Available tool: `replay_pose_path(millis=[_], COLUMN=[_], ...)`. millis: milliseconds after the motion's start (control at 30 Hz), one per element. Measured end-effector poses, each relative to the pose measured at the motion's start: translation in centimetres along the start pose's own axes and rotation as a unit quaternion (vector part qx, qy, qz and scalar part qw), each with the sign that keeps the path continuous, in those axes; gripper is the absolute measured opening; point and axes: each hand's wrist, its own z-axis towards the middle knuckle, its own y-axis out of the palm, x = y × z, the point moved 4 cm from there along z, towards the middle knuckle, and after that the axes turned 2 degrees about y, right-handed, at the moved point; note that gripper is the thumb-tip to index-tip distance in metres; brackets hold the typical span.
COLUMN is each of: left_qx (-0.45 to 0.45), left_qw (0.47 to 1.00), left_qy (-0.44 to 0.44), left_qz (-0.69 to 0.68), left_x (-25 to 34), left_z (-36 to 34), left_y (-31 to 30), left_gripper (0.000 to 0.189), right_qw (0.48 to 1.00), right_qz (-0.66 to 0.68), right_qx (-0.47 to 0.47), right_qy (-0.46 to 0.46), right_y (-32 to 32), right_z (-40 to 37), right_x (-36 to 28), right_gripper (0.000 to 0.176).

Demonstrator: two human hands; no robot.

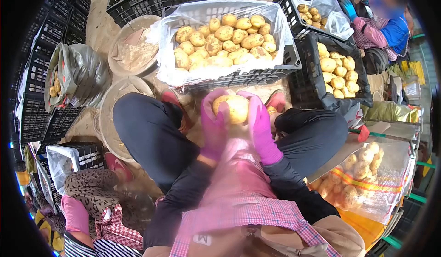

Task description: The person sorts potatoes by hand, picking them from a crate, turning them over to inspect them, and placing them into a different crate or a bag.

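Observation:
Between my two pink-gloved hands is a large pale yellow potato (233, 108), held above my lap. My left hand (214, 124) wraps its left side, the thumb lying across the front. On the other side, my right hand (260, 126) presses its fingers and palm against the potato. Just beyond my hands stands a black plastic crate (257, 79) lined with white plastic sheet, heaped with soil-marked potatoes (225, 33). A second crate with a black liner (308, 73) sits to the right and holds cleaner yellow potatoes (339, 71).
Two round basins (112, 135) stand left of my knee, near a grey sack (85, 75). Stacked black crates (34, 87) line the left side. A clear bag of potatoes (363, 170) lies at right. Co-workers sit at upper right (390, 32) and lower left (92, 183).

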Motion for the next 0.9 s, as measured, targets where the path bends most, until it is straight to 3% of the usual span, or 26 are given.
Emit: replay_pose_path(millis=[133, 200, 267, 367, 467, 567, 667, 767, 833, 900], left_qx=[0.007, 0.007, 0.002, -0.012, -0.082, -0.161, -0.223, -0.219, -0.194, -0.184], left_qw=[1.000, 1.000, 0.998, 0.998, 0.994, 0.985, 0.971, 0.973, 0.972, 0.968], left_qy=[0.003, 0.026, 0.061, 0.058, -0.026, -0.053, -0.075, -0.009, 0.035, 0.063], left_qz=[-0.013, -0.004, 0.033, 0.002, -0.067, 0.005, 0.052, 0.076, 0.126, 0.158], left_x=[0.1, 0.3, 0.4, 0.6, 0.1, 1.8, 1.5, 0.7, 0.5, 0.5], left_z=[0.5, 0.5, 0.0, -0.6, -0.5, -0.4, -0.5, -0.5, -0.6, -0.7], left_y=[-0.2, 0.0, 0.0, 0.2, 0.6, 1.4, 2.1, 2.0, 1.8, 1.7], left_gripper=[0.059, 0.054, 0.046, 0.047, 0.053, 0.063, 0.074, 0.075, 0.075, 0.077], right_qw=[0.983, 0.987, 0.997, 0.998, 0.943, 0.891, 0.876, 0.889, 0.988, 0.998], right_qz=[0.151, 0.141, 0.030, 0.033, 0.316, 0.424, 0.453, 0.434, 0.151, 0.009], right_qx=[0.028, 0.049, 0.065, 0.049, 0.042, 0.041, 0.047, 0.014, 0.023, 0.017], right_qy=[0.100, 0.066, -0.022, -0.016, 0.097, 0.156, 0.159, 0.145, 0.007, -0.064], right_y=[0.0, 0.4, 1.0, 0.1, -0.5, -1.3, -1.7, -1.5, -1.1, -0.9], right_z=[0.4, 0.7, 0.6, 1.6, 1.7, 1.9, 1.9, 1.9, 2.0, 1.8], right_x=[0.3, 1.0, 0.6, -0.5, -0.3, -0.9, 0.1, 0.4, 0.6, 0.5], right_gripper=[0.037, 0.039, 0.042, 0.046, 0.046, 0.046, 0.046, 0.047, 0.048, 0.049])
